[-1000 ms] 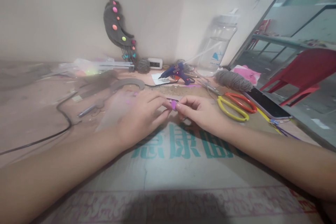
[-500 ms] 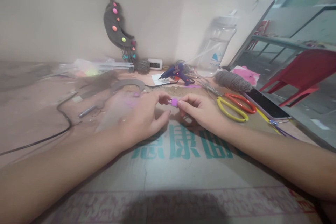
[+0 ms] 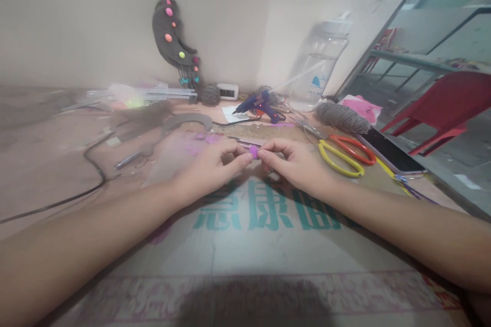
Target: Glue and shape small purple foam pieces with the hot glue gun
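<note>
Between my two hands is a small purple piece (image 3: 253, 151), perhaps felt or foam; its exact kind is too small to tell. My left hand (image 3: 220, 163) pinches its left side between thumb and forefinger. From the right, the thumb and fingertips of my right hand (image 3: 287, 161) close on its other side. Just behind the fingers lies a thin dark tool (image 3: 244, 142), partly hidden. More purple scraps (image 3: 211, 138) lie beyond my left hand. Under both wrists spreads a cardboard sheet (image 3: 245, 255) with green printed characters.
A blue glue gun (image 3: 261, 104) rests on white paper at the back. To the right are scissors (image 3: 341, 158) with yellow and red handles, grey yarn (image 3: 341, 117), a phone (image 3: 391, 150) and a water bottle (image 3: 322, 66). A black cord (image 3: 102, 173) curves on the left.
My left thumb has closed in from an open position onto the purple piece. The piece has turned between the fingers, and the thin dark tool behind now shows.
</note>
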`<state>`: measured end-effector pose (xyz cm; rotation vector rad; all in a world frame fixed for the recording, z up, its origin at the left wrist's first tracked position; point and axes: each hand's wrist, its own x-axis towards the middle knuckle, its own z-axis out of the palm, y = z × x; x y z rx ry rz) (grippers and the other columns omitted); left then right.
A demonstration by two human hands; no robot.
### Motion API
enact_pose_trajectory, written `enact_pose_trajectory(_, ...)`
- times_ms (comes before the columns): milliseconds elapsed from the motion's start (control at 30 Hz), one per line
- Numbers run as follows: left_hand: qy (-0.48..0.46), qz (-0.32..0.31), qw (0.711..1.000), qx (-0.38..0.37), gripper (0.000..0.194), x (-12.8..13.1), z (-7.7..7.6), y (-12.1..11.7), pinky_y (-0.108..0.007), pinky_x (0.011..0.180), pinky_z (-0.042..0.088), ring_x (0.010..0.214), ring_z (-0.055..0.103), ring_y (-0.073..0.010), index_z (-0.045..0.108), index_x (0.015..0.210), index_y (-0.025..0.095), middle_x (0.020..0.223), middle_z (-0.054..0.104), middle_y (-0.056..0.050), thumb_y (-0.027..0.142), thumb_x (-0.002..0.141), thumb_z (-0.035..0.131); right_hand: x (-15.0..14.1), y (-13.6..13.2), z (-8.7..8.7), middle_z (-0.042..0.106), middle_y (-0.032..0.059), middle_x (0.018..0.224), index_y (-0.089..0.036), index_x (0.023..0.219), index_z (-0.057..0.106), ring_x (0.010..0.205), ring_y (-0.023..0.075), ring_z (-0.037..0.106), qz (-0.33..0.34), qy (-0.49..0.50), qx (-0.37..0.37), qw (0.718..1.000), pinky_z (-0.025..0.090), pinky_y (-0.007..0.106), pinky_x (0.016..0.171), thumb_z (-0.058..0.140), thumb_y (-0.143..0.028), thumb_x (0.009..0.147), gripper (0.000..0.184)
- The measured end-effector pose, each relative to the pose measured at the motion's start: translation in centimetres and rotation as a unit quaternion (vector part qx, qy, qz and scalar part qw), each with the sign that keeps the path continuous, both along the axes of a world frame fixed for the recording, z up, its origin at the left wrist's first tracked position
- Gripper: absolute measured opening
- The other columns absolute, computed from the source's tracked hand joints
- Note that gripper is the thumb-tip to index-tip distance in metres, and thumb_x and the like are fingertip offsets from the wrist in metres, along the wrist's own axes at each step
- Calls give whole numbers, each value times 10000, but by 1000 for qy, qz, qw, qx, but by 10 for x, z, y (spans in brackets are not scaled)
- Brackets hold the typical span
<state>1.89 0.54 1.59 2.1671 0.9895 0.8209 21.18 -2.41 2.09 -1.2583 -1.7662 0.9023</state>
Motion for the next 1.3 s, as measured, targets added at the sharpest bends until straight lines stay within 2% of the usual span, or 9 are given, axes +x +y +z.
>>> enact_pose_trajectory(233, 10, -15, 999, 41, 246, -1, -3, 1, -280, 712, 440, 753, 580, -160, 633, 773, 175, 759, 624, -1, 315, 905, 479, 1, 1, -1, 575, -35, 601, -171, 776, 596, 491, 84, 489, 7, 14, -11, 1000, 402, 223, 501, 588, -397, 865, 244)
enact_pose_trajectory(467, -36, 9, 999, -22, 286, -1, 2, -1, -280, 804, 481, 914, 627, -192, 669, 966, 185, 951, 708, -26, 419, 894, 521, 2, 2, -4, 581, -32, 604, -166, 778, 616, 510, 87, 503, 16, -24, 6, 1000, 402, 218, 512, 584, -363, 866, 218)
enact_pose_trajectory(700, -34, 47, 997, -56, 241, 0, 3, -1, -261, 722, 473, 779, 623, -169, 665, 838, 173, 834, 701, -21, 400, 848, 587, 4, 5, -5, 602, -17, 643, -167, 832, 631, 537, 94, 531, 11, -29, 29, 999, 409, 215, 516, 508, -422, 914, 295)
enact_pose_trajectory(800, -69, 56, 993, -82, 227, 1, 2, 1, -247, 687, 461, 763, 615, -159, 645, 816, 166, 818, 686, -20, 390, 824, 612, 3, 5, -5, 599, -27, 650, -169, 902, 631, 551, 98, 536, 6, -21, 18, 1000, 423, 218, 531, 571, -361, 879, 202)
enact_pose_trajectory(933, -93, 69, 987, -114, 236, 2, 1, 5, -232, 599, 417, 653, 561, -130, 626, 778, 159, 744, 649, -6, 393, 809, 624, 1, 4, -5, 589, -32, 632, -173, 859, 634, 546, 97, 528, -3, -41, 24, 999, 423, 225, 540, 579, -300, 871, 139)
enact_pose_trajectory(1300, -76, 38, 987, -137, 217, 1, -3, 3, -223, 538, 404, 594, 547, -117, 628, 778, 173, 711, 644, -1, 386, 819, 610, 1, 2, -3, 583, -34, 641, -180, 879, 630, 537, 95, 529, -12, -28, 33, 999, 425, 219, 514, 582, -340, 868, 167)
